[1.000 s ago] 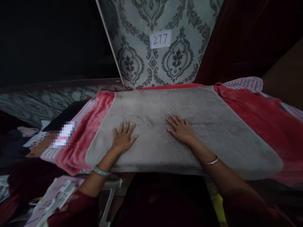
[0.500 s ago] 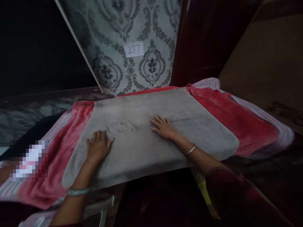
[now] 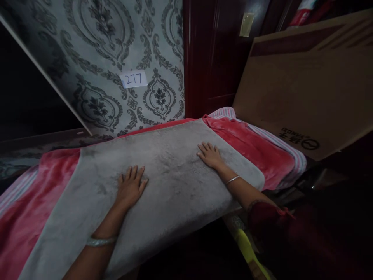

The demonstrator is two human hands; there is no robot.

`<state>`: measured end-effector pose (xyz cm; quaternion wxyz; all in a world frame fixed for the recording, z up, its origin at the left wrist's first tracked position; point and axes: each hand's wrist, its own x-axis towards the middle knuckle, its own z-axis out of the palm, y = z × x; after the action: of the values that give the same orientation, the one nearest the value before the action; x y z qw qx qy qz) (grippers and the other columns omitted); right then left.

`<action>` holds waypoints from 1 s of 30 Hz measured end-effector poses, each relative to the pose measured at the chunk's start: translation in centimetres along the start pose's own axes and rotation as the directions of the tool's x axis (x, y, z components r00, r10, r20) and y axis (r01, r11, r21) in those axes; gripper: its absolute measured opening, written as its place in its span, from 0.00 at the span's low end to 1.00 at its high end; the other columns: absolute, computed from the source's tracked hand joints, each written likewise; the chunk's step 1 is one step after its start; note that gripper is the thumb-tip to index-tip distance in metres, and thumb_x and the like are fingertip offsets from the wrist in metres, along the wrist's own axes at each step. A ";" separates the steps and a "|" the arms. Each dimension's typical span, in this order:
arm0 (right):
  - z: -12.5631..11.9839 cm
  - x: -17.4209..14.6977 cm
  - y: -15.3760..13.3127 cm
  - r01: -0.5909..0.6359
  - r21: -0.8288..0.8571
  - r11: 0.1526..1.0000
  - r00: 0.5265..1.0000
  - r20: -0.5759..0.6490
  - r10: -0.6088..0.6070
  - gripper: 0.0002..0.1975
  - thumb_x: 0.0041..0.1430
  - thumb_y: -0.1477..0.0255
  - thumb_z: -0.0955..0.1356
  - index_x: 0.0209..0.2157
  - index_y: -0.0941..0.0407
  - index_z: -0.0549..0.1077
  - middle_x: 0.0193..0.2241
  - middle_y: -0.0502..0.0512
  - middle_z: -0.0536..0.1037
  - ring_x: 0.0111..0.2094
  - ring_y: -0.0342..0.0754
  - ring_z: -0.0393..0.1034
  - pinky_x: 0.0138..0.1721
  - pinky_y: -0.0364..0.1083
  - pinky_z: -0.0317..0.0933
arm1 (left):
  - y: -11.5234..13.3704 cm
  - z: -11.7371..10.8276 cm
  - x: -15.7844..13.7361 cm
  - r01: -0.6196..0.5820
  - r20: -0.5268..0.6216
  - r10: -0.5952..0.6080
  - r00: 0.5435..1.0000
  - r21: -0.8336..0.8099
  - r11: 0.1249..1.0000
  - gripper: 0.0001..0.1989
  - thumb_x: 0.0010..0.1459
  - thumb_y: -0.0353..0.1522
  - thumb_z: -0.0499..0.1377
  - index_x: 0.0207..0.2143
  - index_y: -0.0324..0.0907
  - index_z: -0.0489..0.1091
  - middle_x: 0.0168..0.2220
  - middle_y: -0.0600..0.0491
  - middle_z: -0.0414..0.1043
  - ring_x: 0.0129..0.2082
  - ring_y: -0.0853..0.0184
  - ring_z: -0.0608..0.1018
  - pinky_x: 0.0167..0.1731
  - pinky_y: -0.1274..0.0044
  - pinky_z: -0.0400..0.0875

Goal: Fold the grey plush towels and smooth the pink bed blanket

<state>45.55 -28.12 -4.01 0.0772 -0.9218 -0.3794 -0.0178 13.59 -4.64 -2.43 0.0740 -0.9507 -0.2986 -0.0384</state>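
A grey plush cloth (image 3: 163,186) lies spread over a raised flat surface. My left hand (image 3: 131,186) rests palm down on its left half, fingers apart. On the right half, farther from me, my right hand (image 3: 210,154) also lies flat with fingers spread. Neither hand grips anything. Beneath the grey cloth is a red plush blanket (image 3: 247,144), showing at both ends and along the far edge. Its striped border (image 3: 279,144) hangs at the right side. What supports the cloths is hidden.
Behind stands a patterned wall (image 3: 163,58) with a paper marked 277 (image 3: 134,79). A dark red door (image 3: 212,58) is beside it. To the right leans a large cardboard box (image 3: 309,89). A yellow-green object (image 3: 246,249) is below the near edge.
The view has turned to the right, showing more of the cardboard box. My right hand has slid rightward over the grey cloth. My left hand stays flat on it.
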 end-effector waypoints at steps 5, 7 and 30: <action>-0.1 0.4 1.0 -0.003 0.006 1.000 1.000 0.013 0.002 0.32 0.73 0.52 0.52 0.73 0.47 0.54 0.74 0.54 0.49 0.74 0.61 0.41 0.68 0.69 0.43 | -0.4 0.2 0.1 -0.005 0.001 0.005 1.000 0.009 1.000 0.30 0.70 0.41 0.47 0.72 0.43 0.57 0.73 0.42 0.52 0.73 0.48 0.55 0.67 0.49 0.54; -0.4 0.5 1.9 -0.069 0.016 0.997 0.997 0.017 0.069 0.33 0.73 0.52 0.52 0.73 0.47 0.53 0.74 0.53 0.48 0.74 0.62 0.40 0.68 0.70 0.44 | -0.5 0.3 0.2 -0.008 -0.014 0.008 1.000 0.000 1.000 0.30 0.70 0.41 0.48 0.71 0.44 0.58 0.73 0.42 0.53 0.73 0.47 0.56 0.67 0.49 0.55; -1.2 -4.6 -2.2 0.444 0.163 0.881 0.887 0.062 -0.458 0.34 0.73 0.51 0.54 0.75 0.46 0.47 0.75 0.57 0.44 0.74 0.62 0.35 0.69 0.70 0.41 | -0.4 0.4 0.0 -0.335 -0.069 0.328 0.942 -0.153 0.930 0.29 0.70 0.42 0.47 0.71 0.49 0.58 0.73 0.47 0.53 0.73 0.53 0.55 0.69 0.52 0.52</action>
<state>40.78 -29.94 -3.01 0.1184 -0.8000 -0.5870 0.0378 13.38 -4.27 -2.78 0.0080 -0.9892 -0.1283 -0.0698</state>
